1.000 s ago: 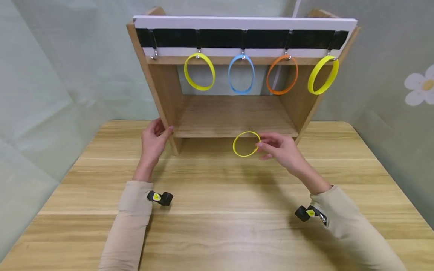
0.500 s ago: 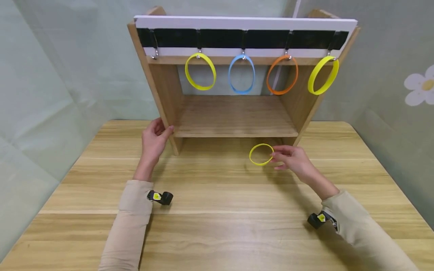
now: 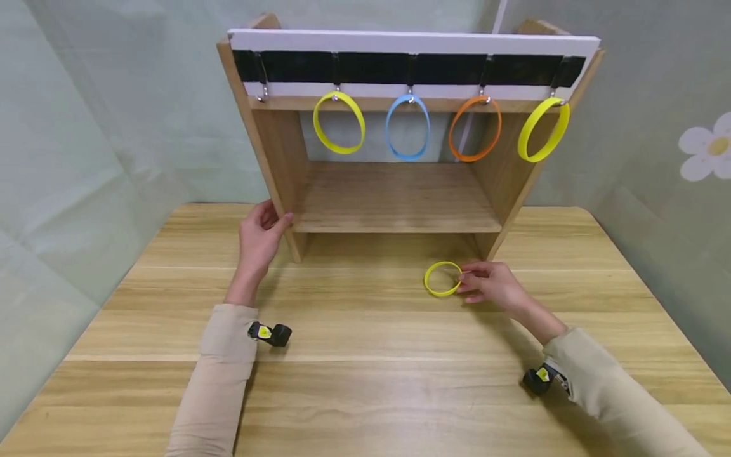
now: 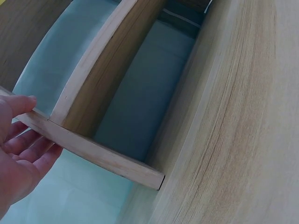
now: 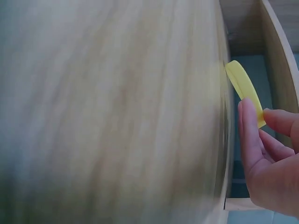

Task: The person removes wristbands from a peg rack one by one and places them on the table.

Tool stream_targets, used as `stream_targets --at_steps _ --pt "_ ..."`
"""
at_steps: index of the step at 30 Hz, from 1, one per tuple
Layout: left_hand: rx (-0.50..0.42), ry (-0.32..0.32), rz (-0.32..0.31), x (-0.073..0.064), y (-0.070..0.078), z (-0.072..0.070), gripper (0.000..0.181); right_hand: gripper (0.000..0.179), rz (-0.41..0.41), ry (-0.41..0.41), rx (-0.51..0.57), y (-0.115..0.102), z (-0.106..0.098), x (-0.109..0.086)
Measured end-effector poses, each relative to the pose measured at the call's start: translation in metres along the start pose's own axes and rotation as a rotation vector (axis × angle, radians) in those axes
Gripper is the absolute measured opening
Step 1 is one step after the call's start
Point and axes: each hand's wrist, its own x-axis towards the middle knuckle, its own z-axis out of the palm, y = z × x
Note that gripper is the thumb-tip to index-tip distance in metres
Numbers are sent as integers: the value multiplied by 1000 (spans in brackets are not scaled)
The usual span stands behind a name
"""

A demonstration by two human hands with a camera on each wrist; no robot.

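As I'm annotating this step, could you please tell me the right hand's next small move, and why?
Probably set the held yellow ring on the table and let go: the right hand pinches it close to that surface, well below the bare hook.

Within a second, I brought the right hand (image 3: 492,285) and yellow ring (image 3: 441,294) rightward and lower, nearer the tabletop (image 3: 365,387).

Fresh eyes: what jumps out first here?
Colour, high across the wooden shelf: left to right, a yellow ring, blue ring, orange ring and second yellow ring hang from hooks. Next, the right hand pinches a third yellow ring low in front, and the left hand grips the shelf's left side panel.
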Motion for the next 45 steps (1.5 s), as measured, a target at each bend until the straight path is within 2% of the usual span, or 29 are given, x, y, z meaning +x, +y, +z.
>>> stream_targets --at_steps 9,16,20,26,33,40,45 --pt "-4 -7 -15 -1 0 0 51 37 -8 11 -123 1 1 1" --pt "-4 -9 -9 0 -1 -1 50 36 -32 -11 -251 0 1 0" --pt "5 -6 -9 1 -2 -2 51 36 -44 -18 -284 -2 1 -1" --pt "10 -1 -4 1 -4 -2 49 36 -49 3 -278 -5 -1 -2" --pt "-49 3 13 2 -4 1 47 36 -85 43 -260 -11 -3 -4" --pt "-47 -2 14 1 -4 1 48 35 -130 88 -211 -30 11 -4" --pt "-31 -9 3 2 -4 0 50 36 -177 62 -134 -43 24 -3"
